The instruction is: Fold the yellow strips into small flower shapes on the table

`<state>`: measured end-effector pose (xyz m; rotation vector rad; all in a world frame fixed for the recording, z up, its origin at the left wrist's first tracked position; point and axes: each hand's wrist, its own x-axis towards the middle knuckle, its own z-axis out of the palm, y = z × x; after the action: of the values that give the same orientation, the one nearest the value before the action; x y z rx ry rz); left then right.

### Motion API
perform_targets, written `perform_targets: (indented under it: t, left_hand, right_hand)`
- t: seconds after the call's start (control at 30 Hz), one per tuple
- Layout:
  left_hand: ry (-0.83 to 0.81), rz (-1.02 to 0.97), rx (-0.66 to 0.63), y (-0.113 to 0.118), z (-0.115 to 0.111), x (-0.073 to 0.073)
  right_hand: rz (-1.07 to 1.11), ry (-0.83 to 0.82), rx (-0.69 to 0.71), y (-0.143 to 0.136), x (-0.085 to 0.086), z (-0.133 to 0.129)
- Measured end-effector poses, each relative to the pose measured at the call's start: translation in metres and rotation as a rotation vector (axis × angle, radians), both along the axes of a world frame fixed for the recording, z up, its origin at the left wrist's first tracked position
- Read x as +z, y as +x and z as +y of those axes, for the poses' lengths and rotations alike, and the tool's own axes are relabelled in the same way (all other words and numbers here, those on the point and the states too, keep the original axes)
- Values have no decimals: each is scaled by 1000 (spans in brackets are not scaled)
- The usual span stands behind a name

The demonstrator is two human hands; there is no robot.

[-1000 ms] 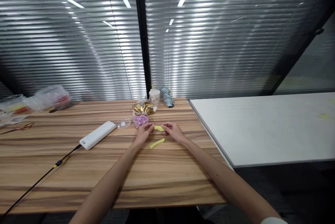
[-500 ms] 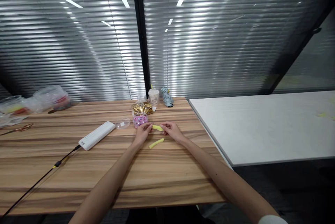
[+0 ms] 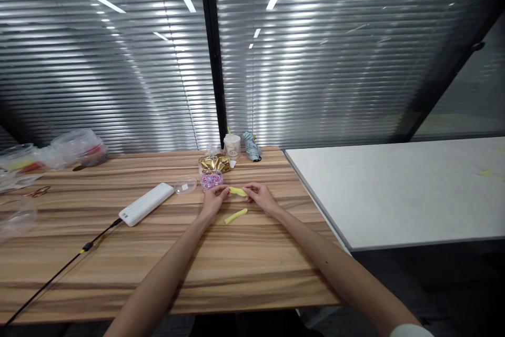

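A short yellow strip (image 3: 237, 191) is stretched between my two hands above the wooden table. My left hand (image 3: 215, 199) pinches its left end, close to a clear tub of pink and purple bits (image 3: 211, 180). The right end is pinched by my right hand (image 3: 259, 196). Nearer to me, a second yellow strip (image 3: 235, 215), slightly curved, lies on the wood below the held one. A clear round lid (image 3: 185, 185) rests left of the tub.
Behind the tub are a gold packet (image 3: 215, 162), a white cup (image 3: 232, 145) and a blue-grey wrapped item (image 3: 251, 146). A white power bank (image 3: 145, 204) with a black cable, scissors (image 3: 38, 191) and clear containers (image 3: 79, 146) are leftward. A white table (image 3: 398, 195) adjoins at right.
A clear plastic container has come into view at the left edge, covering part of the scissors. My hands and the yellow strips look nearly the same.
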<state>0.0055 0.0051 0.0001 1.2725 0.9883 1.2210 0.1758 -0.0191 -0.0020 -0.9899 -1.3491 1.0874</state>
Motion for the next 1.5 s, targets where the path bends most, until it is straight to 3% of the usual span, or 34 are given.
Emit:
perform_targets:
  t: [0.13,0.43,0.7,0.8,0.93,1.1,1.23,1.37,1.43,1.5]
  left_hand:
    - [23,21,30,0,0,1]
    - [68,71,-116,0,-6,8]
    - [178,210,0,-5,4,-1]
    - [188,223,-4,-5,3,0]
    - [180,221,-3,-4,1,5]
    - [156,202,-21,-2,-5,9]
    - [106,175,-62,5,-11,5]
    - [128,213,-65,8,-12,8]
    - [241,305,14,3,-10,15]
    - [478,476,173,-7,-7,24]
  right_hand:
    - [53,-14,-22,1,-4,3]
    - [31,40,-103,2,-5,5]
    - [-47,64,-55,1,-2,1]
    - [-203,152,-114,1,2,-3]
    - [-544,462,-229,0,7,-9]
    - [-976,764,-215,-3,7,-15]
    - [-1205,807,-151,-1,4,-14]
    - [-1284,774,-142,1,2,-12]
    - [-1294,755,-155,1,1,-12]
    - [-1296,739,-165,0,2,-13]
